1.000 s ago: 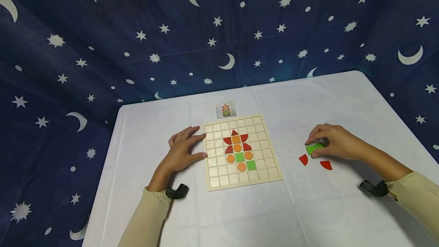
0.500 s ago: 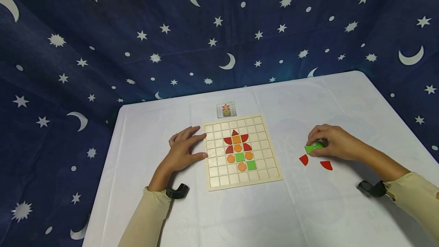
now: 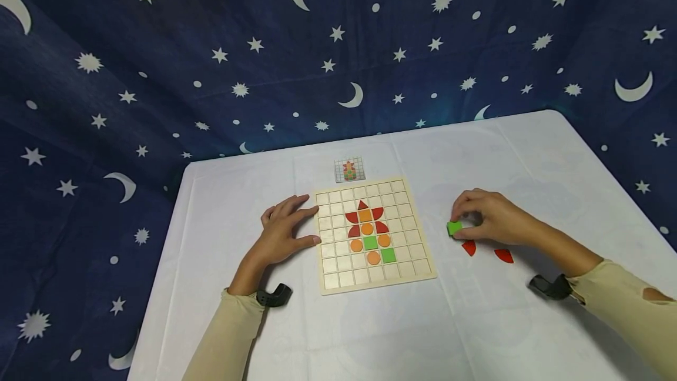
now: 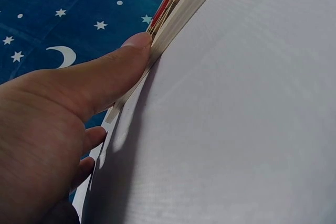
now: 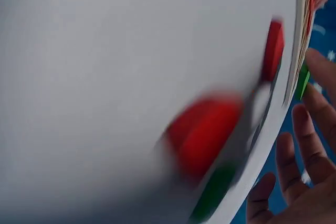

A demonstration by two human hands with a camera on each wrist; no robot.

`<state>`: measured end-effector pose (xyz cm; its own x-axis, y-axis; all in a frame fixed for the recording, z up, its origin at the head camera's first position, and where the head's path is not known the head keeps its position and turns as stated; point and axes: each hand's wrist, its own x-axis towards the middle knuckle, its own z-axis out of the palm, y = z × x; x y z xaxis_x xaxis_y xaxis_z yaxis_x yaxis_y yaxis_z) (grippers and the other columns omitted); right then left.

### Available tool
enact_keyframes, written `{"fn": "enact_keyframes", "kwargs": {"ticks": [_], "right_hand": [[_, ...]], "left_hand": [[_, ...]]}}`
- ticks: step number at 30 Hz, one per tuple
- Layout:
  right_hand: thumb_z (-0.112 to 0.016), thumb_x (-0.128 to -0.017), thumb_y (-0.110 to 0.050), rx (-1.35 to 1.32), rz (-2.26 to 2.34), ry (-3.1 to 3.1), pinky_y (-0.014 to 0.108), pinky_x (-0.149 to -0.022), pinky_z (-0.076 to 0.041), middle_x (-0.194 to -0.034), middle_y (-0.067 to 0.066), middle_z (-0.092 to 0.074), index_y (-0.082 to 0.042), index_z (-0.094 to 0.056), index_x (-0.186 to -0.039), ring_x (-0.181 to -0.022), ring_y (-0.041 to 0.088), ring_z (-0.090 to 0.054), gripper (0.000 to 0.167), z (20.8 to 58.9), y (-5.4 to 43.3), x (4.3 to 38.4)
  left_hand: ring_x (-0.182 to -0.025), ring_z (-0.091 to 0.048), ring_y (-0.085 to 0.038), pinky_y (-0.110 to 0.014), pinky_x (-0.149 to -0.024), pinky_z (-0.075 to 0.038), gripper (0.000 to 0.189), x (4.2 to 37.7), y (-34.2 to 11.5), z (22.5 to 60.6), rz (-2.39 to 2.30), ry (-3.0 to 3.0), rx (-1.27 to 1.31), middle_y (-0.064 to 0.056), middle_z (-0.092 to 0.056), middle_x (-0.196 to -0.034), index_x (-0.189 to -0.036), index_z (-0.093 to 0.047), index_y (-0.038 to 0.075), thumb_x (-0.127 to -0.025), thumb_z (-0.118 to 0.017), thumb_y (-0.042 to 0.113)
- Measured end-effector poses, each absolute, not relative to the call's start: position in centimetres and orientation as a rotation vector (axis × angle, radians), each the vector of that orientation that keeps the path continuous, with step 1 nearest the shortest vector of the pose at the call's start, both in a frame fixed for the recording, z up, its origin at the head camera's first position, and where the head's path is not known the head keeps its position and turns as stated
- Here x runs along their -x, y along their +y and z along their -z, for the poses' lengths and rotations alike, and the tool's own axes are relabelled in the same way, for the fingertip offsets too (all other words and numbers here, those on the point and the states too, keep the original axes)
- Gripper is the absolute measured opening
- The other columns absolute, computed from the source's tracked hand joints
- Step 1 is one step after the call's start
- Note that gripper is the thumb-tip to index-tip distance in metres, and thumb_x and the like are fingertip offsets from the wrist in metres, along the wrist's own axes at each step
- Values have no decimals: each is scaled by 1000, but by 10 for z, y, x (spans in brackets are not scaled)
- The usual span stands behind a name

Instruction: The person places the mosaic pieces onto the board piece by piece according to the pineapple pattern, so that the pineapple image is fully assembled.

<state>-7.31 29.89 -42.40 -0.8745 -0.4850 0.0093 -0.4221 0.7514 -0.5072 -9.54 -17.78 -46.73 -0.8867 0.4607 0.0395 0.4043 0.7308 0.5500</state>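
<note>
My right hand pinches a green square tile between thumb and fingertips, to the right of the grid board. In the right wrist view a second green tile lies on the cloth; the hand hides it in the head view. Two red quarter-circle tiles lie below the hand: one left, one right. With spread, relaxed fingers, my left hand touches the board's left edge. On the board are red pieces, orange circles, an orange square and green squares.
A small pattern card lies just beyond the board's far edge. White cloth covers the table. Behind it hangs a dark blue curtain with moons and stars.
My right hand has moved left with one green tile in its pinch, nearer the board. The red tiles and my left hand stay where they were.
</note>
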Motion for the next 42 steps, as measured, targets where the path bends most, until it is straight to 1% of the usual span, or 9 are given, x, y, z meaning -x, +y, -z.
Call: {"fn": "enact_keyframes", "kwargs": {"ticks": [6, 12, 15, 18, 24, 30, 35, 38, 42], "right_hand": [[-92, -76, -31, 753, 896, 2720, 30, -83, -47, -99, -20, -63, -33, -75, -87, -98, 5, -56, 20, 426, 257, 72], [-93, -73, -29, 774, 922, 2637, 37, -93, -48, -102, -18, -62, -30, -76, -87, -104, 8, -56, 22, 424, 211, 66], [-92, -74, -30, 823, 930, 2629, 38, -96, -48, -104, -17, -61, -29, -77, -87, -108, 9, -55, 20, 424, 192, 64], [-91, -75, -31, 887, 932, 2628, 37, -95, -48, -105, -16, -61, -27, -77, -88, -108, 10, -54, 19, 425, 174, 62], [-90, -77, -34, 957, 889, 2631, 35, -90, -44, -106, -14, -60, -29, -77, -89, -105, 10, -52, 18, 425, 144, 55], [-89, -76, -34, 953, 849, 2684, 39, -87, -41, -105, -15, -60, -29, -77, -87, -108, 11, -52, 18, 424, 125, 51], [-90, -77, -35, 959, 826, 2688, 38, -84, -39, -106, -16, -59, -29, -76, -87, -107, 11, -51, 18, 428, 118, 49], [-90, -77, -38, 968, 794, 2697, 38, -85, -39, -108, -15, -60, -29, -76, -87, -106, 11, -51, 20, 429, 117, 49], [-91, -75, -38, 974, 771, 2725, 36, -82, -39, -107, -14, -60, -29, -77, -88, -106, 12, -52, 21, 428, 120, 49]], "left_hand": [[-153, -25, -32, -64, -113, -9, 71, 95, -178, 468, -873, 2822, -702, -6, -37, -164, -147, -58, 23, -84, -81, 47], [-153, -25, -33, -64, -113, -9, 72, 95, -178, 467, -877, 2824, -694, -6, -37, -163, -147, -58, 23, -84, -81, 47], [-153, -25, -33, -64, -113, -9, 72, 96, -178, 468, -867, 2829, -694, -6, -38, -163, -147, -58, 23, -84, -81, 48], [-153, -25, -33, -65, -112, -10, 72, 95, -178, 467, -867, 2830, -697, -7, -38, -163, -147, -58, 22, -84, -81, 48], [-153, -25, -34, -65, -112, -10, 71, 94, -177, 465, -873, 2822, -701, -7, -38, -163, -147, -58, 22, -84, -81, 48], [-153, -25, -33, -65, -112, -10, 71, 95, -178, 465, -874, 2825, -702, -7, -38, -163, -147, -58, 23, -84, -81, 48], [-153, -25, -33, -65, -112, -10, 71, 95, -178, 467, -864, 2832, -702, -7, -38, -163, -146, -58, 23, -84, -81, 48], [-153, -26, -33, -65, -112, -10, 71, 96, -178, 467, -860, 2836, -705, -7, -38, -163, -146, -59, 22, -84, -81, 48], [-153, -26, -34, -65, -112, -10, 71, 96, -178, 467, -861, 2838, -713, -7, -39, -163, -146, -59, 22, -84, -81, 48]]}}
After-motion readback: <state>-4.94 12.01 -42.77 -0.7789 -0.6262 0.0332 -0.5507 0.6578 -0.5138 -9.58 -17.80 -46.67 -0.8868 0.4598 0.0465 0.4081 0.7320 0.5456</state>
